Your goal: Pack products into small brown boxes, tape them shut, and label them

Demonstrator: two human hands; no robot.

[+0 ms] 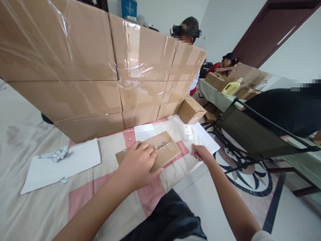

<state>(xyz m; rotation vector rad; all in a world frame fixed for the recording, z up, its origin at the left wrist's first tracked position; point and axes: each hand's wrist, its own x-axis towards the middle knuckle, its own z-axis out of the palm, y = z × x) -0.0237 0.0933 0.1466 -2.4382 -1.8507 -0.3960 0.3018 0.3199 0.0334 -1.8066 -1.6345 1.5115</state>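
My left hand (140, 162) rests on a flat cardboard box (167, 150), its fingers bent over the top and the thumb at the near edge. Dark marks show on the box beside my fingertips. Off to the right, my right hand (199, 152) is closed in a pinch above the cloth's edge; whatever lies between its fingers is too small to make out. Just beyond it are small white paper pieces (187, 133) and a white sheet (207, 137). Behind the flat box lies a sheet printed with rows of small outlined shapes (145, 133).
A wall of taped cardboard boxes (92, 97) stands along the far side of the cloth. A small carton (192, 110) sits at its right end. Cut-out paper pieces (56, 154) lie on a white sheet (82, 160) at left. Other people work beyond, near a folding chair (250, 134).
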